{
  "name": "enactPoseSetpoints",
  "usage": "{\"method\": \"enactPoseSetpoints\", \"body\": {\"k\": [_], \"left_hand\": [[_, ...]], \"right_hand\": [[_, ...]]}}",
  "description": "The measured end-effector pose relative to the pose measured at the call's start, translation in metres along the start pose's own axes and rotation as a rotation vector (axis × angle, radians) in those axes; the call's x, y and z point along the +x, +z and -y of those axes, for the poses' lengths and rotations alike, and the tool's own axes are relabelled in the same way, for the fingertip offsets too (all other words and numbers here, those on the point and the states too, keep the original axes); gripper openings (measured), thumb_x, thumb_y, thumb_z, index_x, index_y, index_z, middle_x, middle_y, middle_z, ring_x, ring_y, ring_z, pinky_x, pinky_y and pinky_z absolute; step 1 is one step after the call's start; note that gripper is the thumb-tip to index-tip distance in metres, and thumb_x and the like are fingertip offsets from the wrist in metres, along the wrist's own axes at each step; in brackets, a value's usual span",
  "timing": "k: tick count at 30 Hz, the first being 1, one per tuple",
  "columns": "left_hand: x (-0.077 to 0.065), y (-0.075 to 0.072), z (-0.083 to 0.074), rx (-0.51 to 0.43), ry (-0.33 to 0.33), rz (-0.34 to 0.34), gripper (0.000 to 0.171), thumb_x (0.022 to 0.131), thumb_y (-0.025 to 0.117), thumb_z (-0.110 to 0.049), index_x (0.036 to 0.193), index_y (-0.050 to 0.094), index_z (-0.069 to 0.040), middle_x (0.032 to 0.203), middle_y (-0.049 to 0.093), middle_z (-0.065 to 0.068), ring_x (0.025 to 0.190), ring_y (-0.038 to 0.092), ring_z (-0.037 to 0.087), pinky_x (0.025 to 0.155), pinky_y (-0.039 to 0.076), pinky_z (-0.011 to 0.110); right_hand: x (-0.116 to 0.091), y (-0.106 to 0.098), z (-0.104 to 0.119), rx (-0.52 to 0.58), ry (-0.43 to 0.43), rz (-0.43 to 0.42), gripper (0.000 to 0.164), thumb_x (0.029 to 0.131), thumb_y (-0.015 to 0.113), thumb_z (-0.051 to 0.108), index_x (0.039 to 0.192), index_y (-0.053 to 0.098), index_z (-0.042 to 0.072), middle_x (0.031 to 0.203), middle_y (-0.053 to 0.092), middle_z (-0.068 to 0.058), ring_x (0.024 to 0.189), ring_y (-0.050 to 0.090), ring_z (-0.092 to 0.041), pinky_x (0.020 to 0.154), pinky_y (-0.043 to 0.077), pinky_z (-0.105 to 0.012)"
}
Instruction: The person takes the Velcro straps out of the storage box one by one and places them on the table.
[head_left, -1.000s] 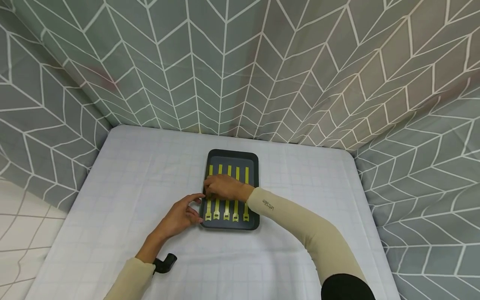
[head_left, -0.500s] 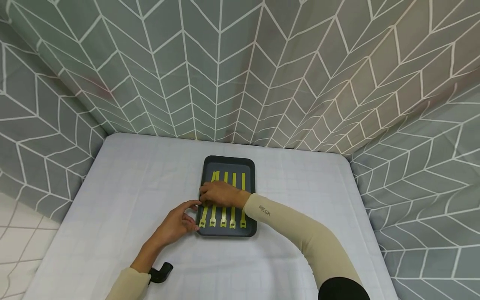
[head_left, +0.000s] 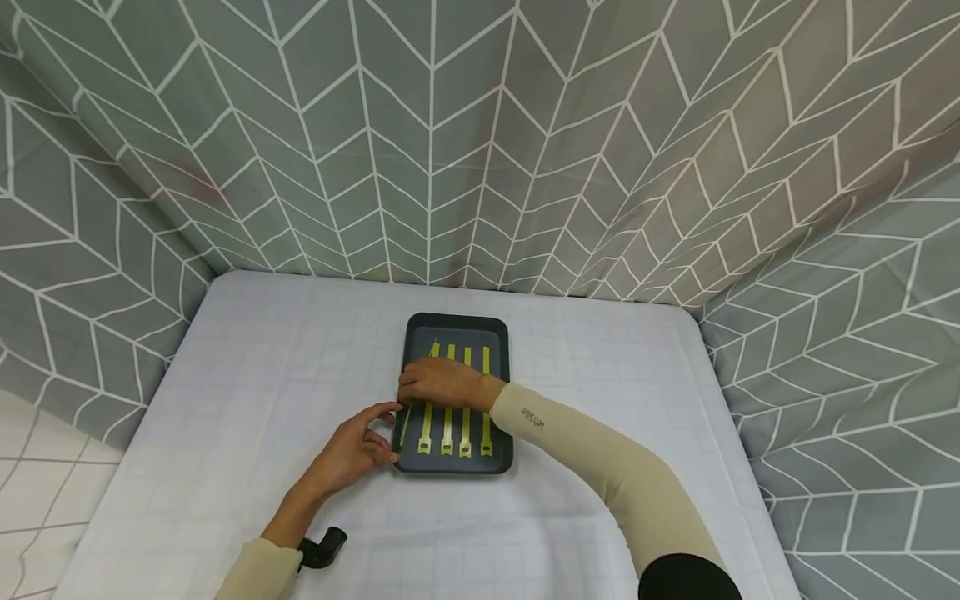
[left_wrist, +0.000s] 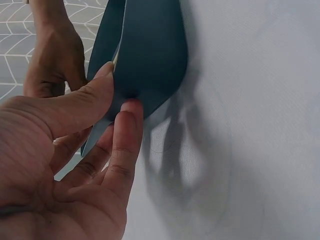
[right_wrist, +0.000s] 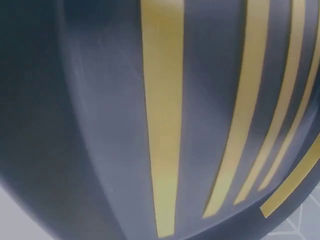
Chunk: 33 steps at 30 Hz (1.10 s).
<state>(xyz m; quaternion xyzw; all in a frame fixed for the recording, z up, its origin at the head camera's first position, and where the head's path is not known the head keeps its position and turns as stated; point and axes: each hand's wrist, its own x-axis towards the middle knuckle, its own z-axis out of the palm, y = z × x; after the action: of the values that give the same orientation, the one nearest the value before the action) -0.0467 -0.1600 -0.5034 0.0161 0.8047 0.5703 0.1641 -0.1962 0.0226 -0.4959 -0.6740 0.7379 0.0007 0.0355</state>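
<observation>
A dark grey tray (head_left: 504, 417) holds several yellow-green hook-and-loop cable ties (head_left: 447, 433) lying lengthwise side by side, their slotted heads toward me. My right hand (head_left: 442, 383) reaches over the tray and grips the leftmost cable tie (head_left: 405, 427), which is tilted onto its edge; my fingertips hide the grip. In the right wrist view, that cable tie (right_wrist: 292, 176) stands raised across the rim, while the others lie flat. My left hand (head_left: 356, 446) holds the tray's left rim; in the left wrist view, its fingers (left_wrist: 127, 145) touch the outer wall (left_wrist: 155, 55).
A white cloth covers the table (head_left: 600, 392) around the tray. Patterned grey curtains (head_left: 480, 150) hang behind it and at both sides. A black wrist mount (head_left: 324, 548) juts out from my left wrist.
The leftmost cable tie has swung askew, then turned onto its edge in my right hand. My left hand stays at the rim. The whole view has shifted slightly.
</observation>
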Motion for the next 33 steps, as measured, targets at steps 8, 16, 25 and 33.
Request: {"method": "enactPoseSetpoints", "body": {"k": [8,16,25,33], "left_hand": [[0.002,0.001,0.001,0.004,-0.021,-0.002,0.076,0.078,0.081,0.005,0.145,0.047,-0.005,0.129,0.054,0.022,0.084,0.065,0.016,0.067,0.053,0.026],[0.001,0.002,-0.001,0.006,-0.034,-0.002,0.076,0.079,0.079,0.006,0.147,0.045,-0.006,0.129,0.054,0.022,0.085,0.066,0.017,0.067,0.053,0.026],[0.000,0.001,-0.002,0.001,-0.038,0.003,0.081,0.077,0.080,0.007,0.149,0.043,-0.005,0.131,0.052,0.023,0.085,0.067,0.018,0.067,0.054,0.026],[0.002,0.002,-0.002,0.027,-0.059,-0.003,0.086,0.077,0.080,0.008,0.151,0.041,-0.009,0.131,0.053,0.022,0.086,0.067,0.018,0.067,0.054,0.026]], "right_hand": [[-0.009,-0.018,-0.003,0.042,0.045,-0.070,0.014,0.100,0.060,0.010,0.105,0.069,0.020,0.105,0.065,0.006,0.094,0.059,-0.007,0.081,0.050,-0.023],[-0.024,-0.028,-0.006,0.114,0.127,-0.086,0.013,0.102,0.059,0.013,0.110,0.066,0.018,0.114,0.064,0.004,0.098,0.061,-0.006,0.080,0.050,-0.019],[-0.045,-0.037,-0.015,0.308,0.141,-0.286,0.014,0.100,0.060,0.009,0.113,0.066,0.008,0.112,0.067,-0.001,0.106,0.064,-0.012,0.092,0.050,-0.021],[-0.062,-0.042,-0.019,0.337,0.213,-0.358,0.014,0.098,0.064,0.009,0.111,0.070,0.009,0.110,0.069,-0.002,0.104,0.065,-0.011,0.091,0.049,-0.018]]}}
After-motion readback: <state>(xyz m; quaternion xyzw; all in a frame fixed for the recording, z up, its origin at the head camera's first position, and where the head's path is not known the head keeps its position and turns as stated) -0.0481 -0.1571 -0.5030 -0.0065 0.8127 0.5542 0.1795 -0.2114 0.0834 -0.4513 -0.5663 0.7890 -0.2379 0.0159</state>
